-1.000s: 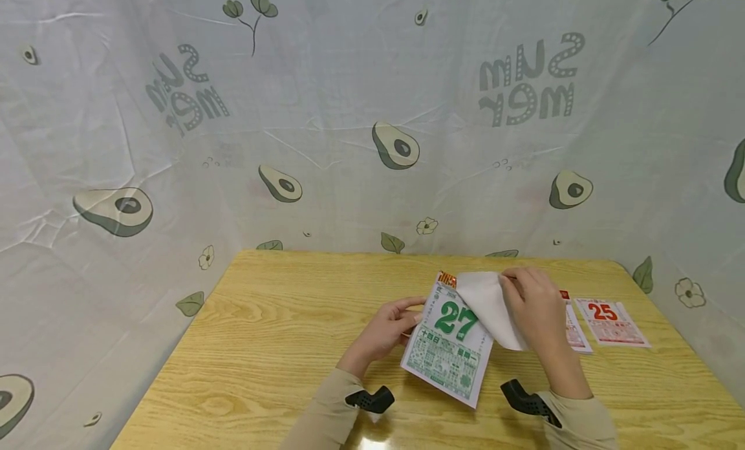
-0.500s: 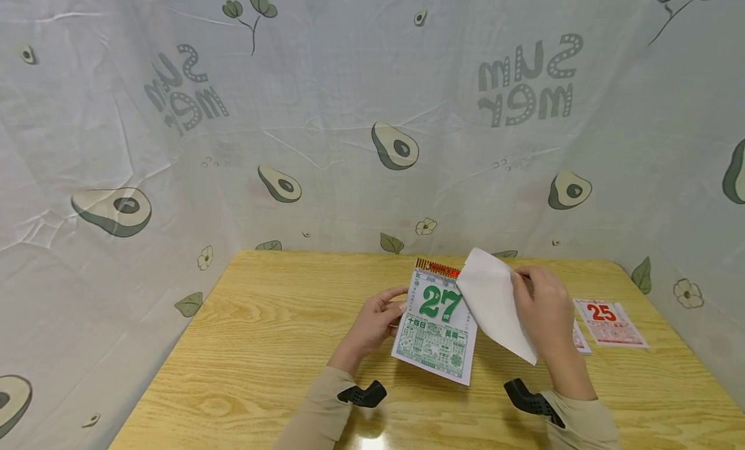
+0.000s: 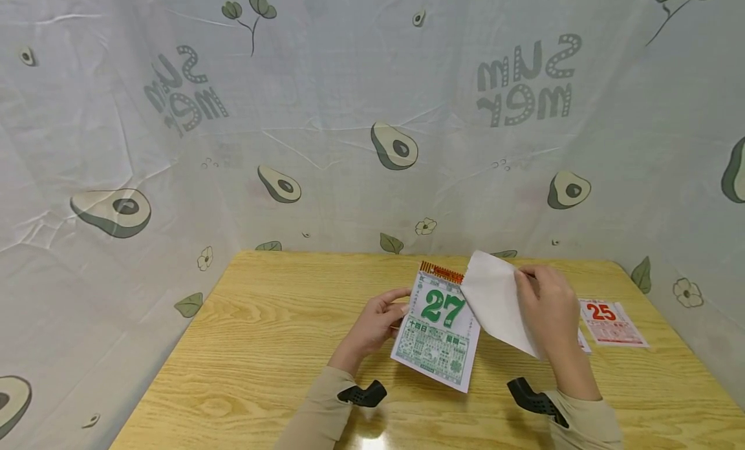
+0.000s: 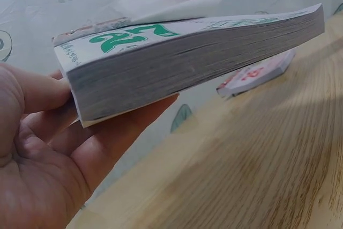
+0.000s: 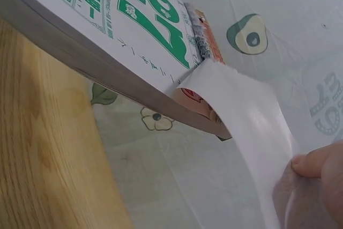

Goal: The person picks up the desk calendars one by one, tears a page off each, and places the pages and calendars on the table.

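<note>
A thick tear-off calendar (image 3: 438, 333) with a green 27 is held tilted above the table. My left hand (image 3: 375, 324) grips its left edge, thumb at the side and fingers underneath, as the left wrist view shows. My right hand (image 3: 550, 308) pinches a white sheet (image 3: 499, 301), turned with its blank back outward. In the right wrist view, the sheet (image 5: 249, 116) has a ragged top edge and meets the calendar near one end of its red-orange binding strip (image 5: 209, 36). Part of the right hand lies outside that view.
A loose sheet with a red 25 (image 3: 611, 324) lies at the table's right. Beside it, a second thick pad with red print (image 4: 257, 73) is mostly hidden behind my right hand in the head view. A patterned curtain (image 3: 337, 114) hangs behind the table (image 3: 262, 346).
The calendar has shifted left and turned, and more of its binding strip shows. The sheet has peeled away from most of that strip towards the right. My right hand has moved slightly right.
</note>
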